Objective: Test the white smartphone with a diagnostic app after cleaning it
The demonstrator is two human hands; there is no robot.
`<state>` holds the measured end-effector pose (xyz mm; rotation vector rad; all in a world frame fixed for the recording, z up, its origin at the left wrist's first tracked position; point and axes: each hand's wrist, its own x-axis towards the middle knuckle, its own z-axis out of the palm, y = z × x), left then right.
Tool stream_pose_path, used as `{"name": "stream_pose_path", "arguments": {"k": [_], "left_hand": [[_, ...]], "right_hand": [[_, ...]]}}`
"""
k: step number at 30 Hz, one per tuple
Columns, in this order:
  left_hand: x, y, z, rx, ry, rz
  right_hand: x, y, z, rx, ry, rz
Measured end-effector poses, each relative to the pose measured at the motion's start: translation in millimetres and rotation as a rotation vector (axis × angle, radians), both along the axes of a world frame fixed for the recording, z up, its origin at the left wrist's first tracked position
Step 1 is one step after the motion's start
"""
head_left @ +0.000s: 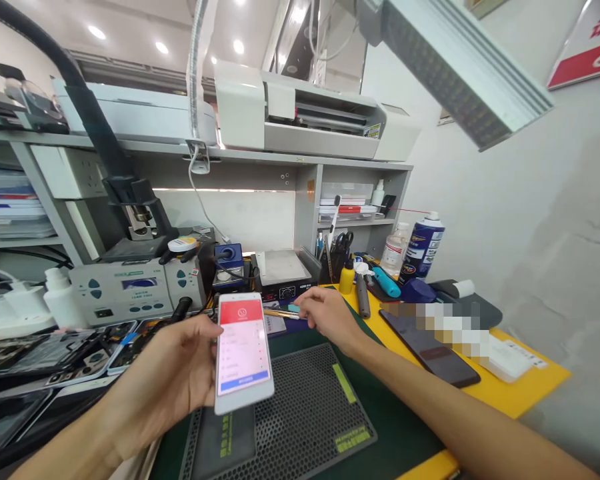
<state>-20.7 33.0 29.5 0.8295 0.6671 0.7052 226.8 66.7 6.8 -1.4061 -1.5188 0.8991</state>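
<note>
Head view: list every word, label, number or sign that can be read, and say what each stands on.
Nothing reads clearly.
White phone in the left hand: red and blue screen, text too small.
Red and white wall sign: cut-off characters, unreadable.
Blue spray can: label blurred.
Grey station: display and brand blurred.
Black mat: yellow-green print too small.
The right hand covers no text.

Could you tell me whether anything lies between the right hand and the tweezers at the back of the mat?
Nothing visible does. The right hand hovers right beside the tweezers, its fingertips nearly on them. The left hand holds the white phone lower down, clear of that gap.
</note>
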Motion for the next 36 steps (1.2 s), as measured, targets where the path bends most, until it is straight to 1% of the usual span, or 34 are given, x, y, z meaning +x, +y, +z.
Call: {"name": "stream_pose_path", "arguments": {"k": [3, 6, 8, 10, 12, 14, 15, 18, 20, 22, 23, 25, 28, 31, 33, 34, 36], "left_hand": [[15, -12, -5.5, -0.091, 0.113, -0.084], [29, -22, -8.6, -0.132, 0.252, -0.133], [32, -26, -9.3, -0.119, 0.317, -0.137], [29, -24, -10.4, -0.053, 0.419, -0.152], [21, -17, -13.5, 0.024, 0.546, -0.186], [11, -2, -19.9, 0.052, 0.626, -0.232], [7, 8, -24.5, 0.058, 0.643, -0.255], [2, 35, -41.5, 0.117, 0.617, -0.224], [2, 43, -51.5, 0.192, 0.632, -0.164], [1, 39, -56.1, 0.288, 0.688, -0.077], [1, 33, -55.8, 0.345, 0.723, -0.03], [1, 18, -49.5, 0.465, 0.801, 0.068], [3, 2, -31.0, 0.674, 0.909, 0.244], [6, -3, -14.6, 0.84, 0.933, 0.466], [9, -4, -10.0, 0.909, 0.918, 0.579], [10, -5, -9.4, 0.932, 0.905, 0.605], [12, -5, -10.1, 0.953, 0.878, 0.588]], "right_hand": [[10, 6, -1.0, 0.112, -0.253, -0.031], [16, 8, -4.5, 0.145, -0.474, -0.008], [17, 8, -7.3, 0.152, -0.59, 0.031], [16, 7, -9.7, 0.159, -0.678, 0.078], [14, 5, -11.6, 0.161, -0.743, 0.103], [12, 5, -13.3, 0.158, -0.788, 0.097], [13, 6, -14.1, 0.153, -0.804, 0.089], [15, 8, -16.4, 0.128, -0.831, 0.072], [17, 10, -17.4, 0.115, -0.831, 0.071], [18, 10, -17.5, 0.117, -0.817, 0.079], [18, 10, -17.1, 0.123, -0.805, 0.085], [18, 8, -15.2, 0.141, -0.769, 0.1], [17, 3, -8.4, 0.169, -0.666, 0.103], [15, -3, 1.8, 0.154, -0.487, 0.127], [12, -6, 6.8, 0.082, -0.344, 0.194], [10, -7, 8.1, 0.031, -0.273, 0.236], [6, -8, 8.4, -0.066, -0.137, 0.305]]}}
